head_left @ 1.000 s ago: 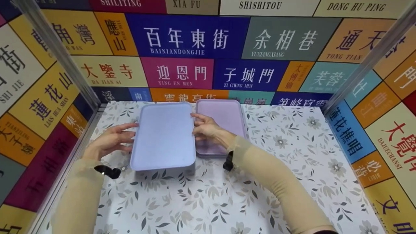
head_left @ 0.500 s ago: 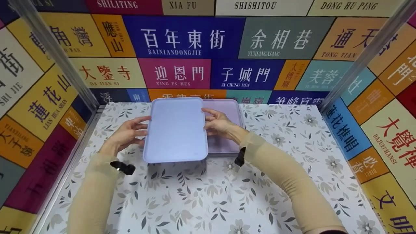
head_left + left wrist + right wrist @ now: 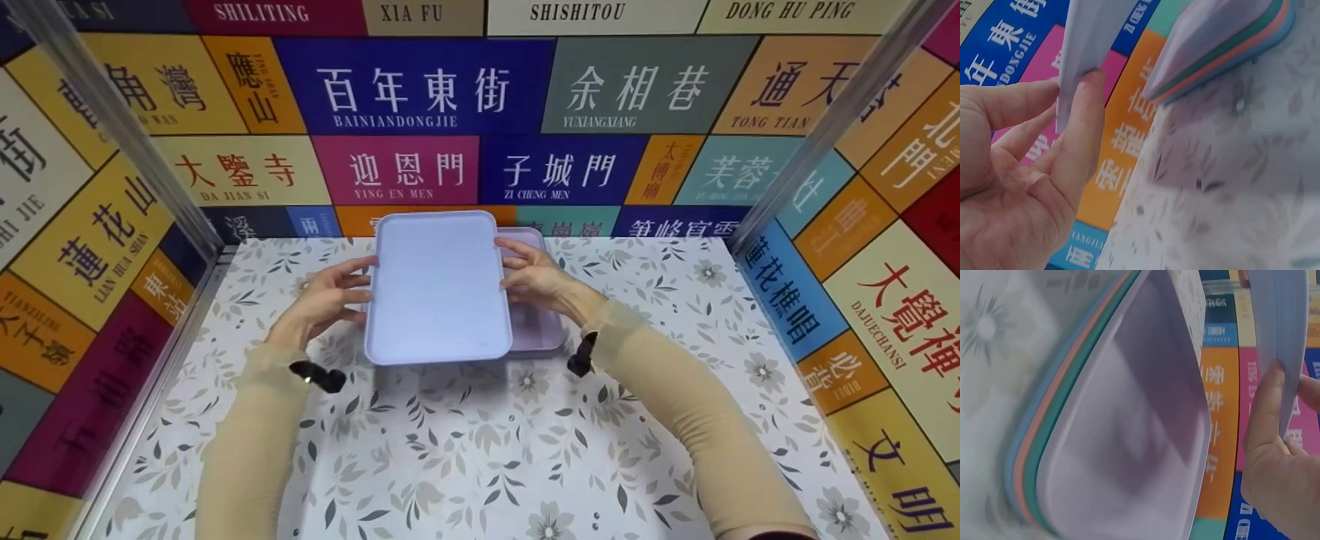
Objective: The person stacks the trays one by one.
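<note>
A pale blue-lavender rectangular tray (image 3: 439, 289) with a raised rim is held above the table between both hands. My left hand (image 3: 322, 301) pinches its left edge, with fingers on either side of the rim in the left wrist view. On the opposite edge, my right hand (image 3: 541, 281) also pinches the rim. Below and behind the tray lies a stack of trays, its light purple top tray (image 3: 544, 326) partly covered in the head view. Beneath that one, the right wrist view shows a green tray (image 3: 1032, 467), a coral tray (image 3: 1019, 472) and a blue tray (image 3: 1010, 461).
The table (image 3: 465, 457) has a white cover with a grey leaf and flower print. A back wall (image 3: 409, 82) of coloured panels with lettering rises behind the stack, and similar side walls stand left and right. Clear vertical posts (image 3: 817, 127) mark the back corners.
Both hands have carried the pale tray to the right and slightly away from me, so it now overlaps more of the stack in the head view. The stack stays on the table.
</note>
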`<state>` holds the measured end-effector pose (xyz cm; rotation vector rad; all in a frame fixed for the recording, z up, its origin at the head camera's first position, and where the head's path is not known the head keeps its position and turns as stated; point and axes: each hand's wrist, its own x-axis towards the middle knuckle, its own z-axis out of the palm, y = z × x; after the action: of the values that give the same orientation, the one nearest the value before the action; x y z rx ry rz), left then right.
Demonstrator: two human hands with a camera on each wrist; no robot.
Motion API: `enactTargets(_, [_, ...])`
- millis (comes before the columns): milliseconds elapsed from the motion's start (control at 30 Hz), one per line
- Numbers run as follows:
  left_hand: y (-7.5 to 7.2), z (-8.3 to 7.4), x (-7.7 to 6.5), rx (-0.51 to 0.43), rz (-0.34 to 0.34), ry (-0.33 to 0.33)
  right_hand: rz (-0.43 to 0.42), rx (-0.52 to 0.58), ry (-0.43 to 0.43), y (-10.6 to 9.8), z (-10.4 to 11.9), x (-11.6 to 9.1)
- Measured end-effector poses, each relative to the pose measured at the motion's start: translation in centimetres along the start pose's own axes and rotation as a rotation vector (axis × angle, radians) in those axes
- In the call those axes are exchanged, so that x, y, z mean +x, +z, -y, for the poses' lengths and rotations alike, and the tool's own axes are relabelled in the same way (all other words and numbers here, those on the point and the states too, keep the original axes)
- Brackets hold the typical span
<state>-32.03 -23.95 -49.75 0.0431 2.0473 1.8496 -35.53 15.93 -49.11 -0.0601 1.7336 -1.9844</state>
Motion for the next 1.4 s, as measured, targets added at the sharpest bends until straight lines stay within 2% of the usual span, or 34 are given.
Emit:
enactTargets(333, [4.8, -0.4, 3.4, -0.006, 0.011, 0.027, -0.064, -0.097, -0.008, -5.2, 0.3, -1.3])
enactTargets(633, [8.2, -0.2, 5.6, -0.044, -0.011, 0.031, -0.169, -0.199, 0.022, -8.3, -0.3, -2.4])
enactTargets(933, [9.7, 0.1, 7.1, -0.014, -0.013, 0.021, -0.276, -0.238, 0.046, -9.6, -0.9, -2.4])
enactTargets(1200, [11.1, 0.6, 8.6, 0.021, -0.034, 0.016, -0.308, -0.224, 0.056, -10.7, -1.7, -1.9])
enactTargets(1400, [11.6, 0.9, 9.2, 0.062, -0.054, 0.016, -0.321, -0.227, 0.054, -10.8, -2.8, -1.0])
